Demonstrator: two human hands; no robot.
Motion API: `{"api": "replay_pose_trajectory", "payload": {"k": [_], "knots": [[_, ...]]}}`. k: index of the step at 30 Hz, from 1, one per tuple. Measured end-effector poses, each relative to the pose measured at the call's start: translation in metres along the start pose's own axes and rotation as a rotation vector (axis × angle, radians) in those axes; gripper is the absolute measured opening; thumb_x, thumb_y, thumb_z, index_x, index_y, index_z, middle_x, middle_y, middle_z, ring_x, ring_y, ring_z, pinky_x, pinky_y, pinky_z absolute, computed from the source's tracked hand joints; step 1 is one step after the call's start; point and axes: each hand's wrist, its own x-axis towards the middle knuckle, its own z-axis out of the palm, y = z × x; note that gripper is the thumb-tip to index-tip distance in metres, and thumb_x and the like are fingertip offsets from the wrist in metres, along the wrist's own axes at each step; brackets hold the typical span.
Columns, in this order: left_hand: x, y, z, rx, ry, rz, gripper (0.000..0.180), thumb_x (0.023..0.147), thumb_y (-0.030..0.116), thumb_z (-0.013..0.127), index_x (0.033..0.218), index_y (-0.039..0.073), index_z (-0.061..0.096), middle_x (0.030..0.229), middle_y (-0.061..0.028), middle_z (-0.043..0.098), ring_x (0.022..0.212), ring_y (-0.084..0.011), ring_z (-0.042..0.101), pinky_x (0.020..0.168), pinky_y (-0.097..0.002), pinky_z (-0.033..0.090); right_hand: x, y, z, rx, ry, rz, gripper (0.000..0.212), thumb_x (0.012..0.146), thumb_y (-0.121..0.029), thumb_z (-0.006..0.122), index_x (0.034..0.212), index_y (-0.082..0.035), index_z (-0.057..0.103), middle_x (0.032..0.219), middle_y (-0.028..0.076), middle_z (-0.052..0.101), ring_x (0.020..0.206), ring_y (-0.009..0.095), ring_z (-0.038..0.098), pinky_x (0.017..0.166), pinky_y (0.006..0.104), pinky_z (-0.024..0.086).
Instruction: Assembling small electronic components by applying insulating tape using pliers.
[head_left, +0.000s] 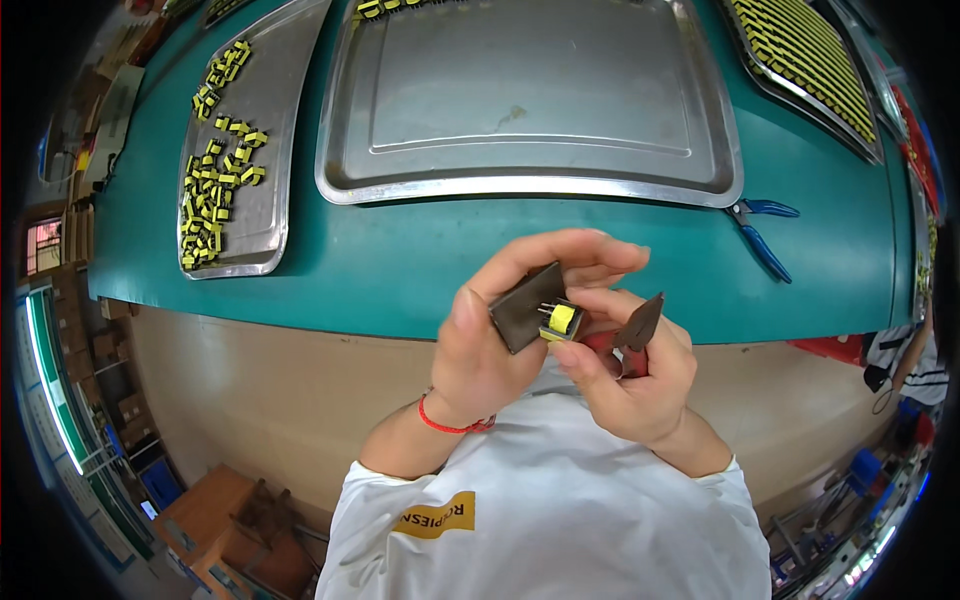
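My left hand (478,345) is closed on a dark, flat rectangular plate (528,308), which rests tilted against the palm. Between the thumb and fingers of my right hand (640,385) is a small transformer (562,320) with yellow tape and a black body. Its metal pins point left toward the plate; whether they touch it I cannot tell. The same right hand also keeps a pair of pliers (638,325) in its palm, dark jaws pointing up and red handles mostly hidden by the fingers. Both hands are held close together in front of the table's near edge.
On the green table (420,250) a large metal tray (530,100) lies ahead, with several transformers along its far edge. A narrower tray (265,190) at left bears loose transformers (205,205). Blue-handled cutters (765,240) lie at right, below a tray of transformer rows (805,65).
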Motion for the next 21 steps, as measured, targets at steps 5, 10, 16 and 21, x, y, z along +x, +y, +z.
{"api": "replay_pose_trajectory", "payload": {"k": [5, 10, 16, 21], "knots": [[-0.001, 0.000, 0.002, 0.172, -0.022, -0.018, 0.092, 0.094, 0.073, 0.025, 0.134, -0.006, 0.046, 0.129, -0.0301, 0.056, 0.123, -0.0483, 0.053, 0.107, -0.0577, 0.039, 0.003, -0.004, -0.004, -0.107, -0.024, -0.047, 0.035, 0.084, -0.003, 0.075, 0.114, 0.009, 0.061, 0.087, 0.011, 0.066, 0.073, 0.013, 0.064, 0.061, 0.0241, 0.054], [-0.002, 0.000, 0.005, 0.223, 0.005, -0.033, 0.095, 0.094, 0.074, 0.022, 0.133, -0.008, 0.048, 0.126, -0.0290, 0.058, 0.124, -0.0427, 0.054, 0.105, -0.0509, 0.043, 0.002, -0.002, -0.001, -0.096, 0.032, -0.045, 0.032, 0.084, -0.002, 0.074, 0.111, 0.008, 0.062, 0.086, 0.012, 0.065, 0.072, 0.014, 0.064, 0.060, 0.0245, 0.053], [-0.005, -0.008, 0.004, 0.202, 0.049, -0.095, 0.092, 0.097, 0.070, 0.014, 0.134, -0.007, 0.048, 0.124, -0.0245, 0.061, 0.123, -0.0386, 0.055, 0.102, -0.0462, 0.046, 0.004, -0.006, -0.003, -0.193, -0.027, -0.108, 0.030, 0.081, 0.003, 0.073, 0.109, 0.008, 0.063, 0.084, 0.013, 0.063, 0.070, 0.016, 0.064, 0.060, 0.0258, 0.054], [-0.004, -0.011, 0.003, 0.199, 0.052, -0.111, 0.085, 0.100, 0.064, 0.014, 0.135, -0.006, 0.048, 0.126, -0.0232, 0.060, 0.125, -0.0375, 0.054, 0.101, -0.0445, 0.047, 0.005, -0.002, -0.001, -0.231, -0.009, -0.124, 0.032, 0.078, -0.001, 0.075, 0.108, 0.003, 0.063, 0.090, 0.013, 0.066, 0.065, 0.021, 0.065, 0.054, 0.0287, 0.053]]}}
